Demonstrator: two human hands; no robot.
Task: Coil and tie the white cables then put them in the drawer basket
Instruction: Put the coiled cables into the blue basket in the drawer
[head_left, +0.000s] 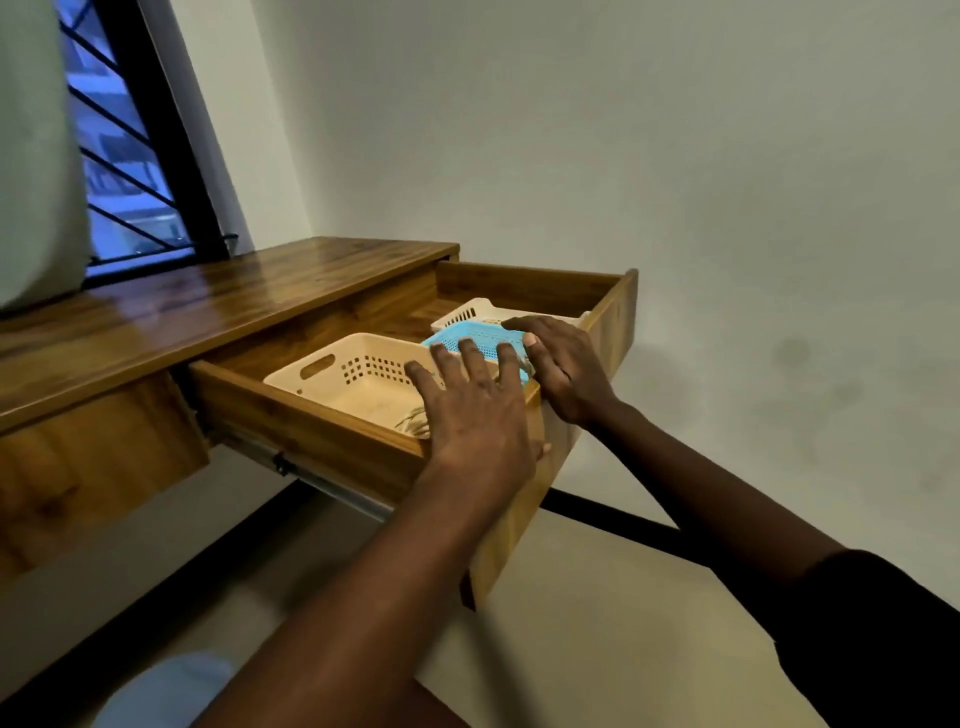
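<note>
Sleeve (872, 623), black, covers our right forearm closest to us; the left forearm is bare. Both reach into the open wooden drawer (311, 428).

Left hand (475, 410): palm down, fingers (470, 353) straight and spread wide, holding nothing. The heel sits over the drawer's near wall and the fingertips lie on the near rim of the blue basket (480, 335).

Under that palm is the cream basket (358, 364), upright in the drawer. Thin pale strands (414, 420) lie in its corner nearest the palm, partly hidden. We can't tell whether they're the cables.

Right hand (569, 366): just beside the left, fingers curled over the blue basket's end, thumb tip against its edge. We read that as gripping the basket. The blue basket sits tilted between the two hands, over the cream basket's far end.

Beyond the right fingertips, a white basket (467, 313) touches the blue one, deeper in the drawer.

Past both hands: glossy wooden desk top (218, 306), barred window (124, 156), plain wall (623, 130).
</note>
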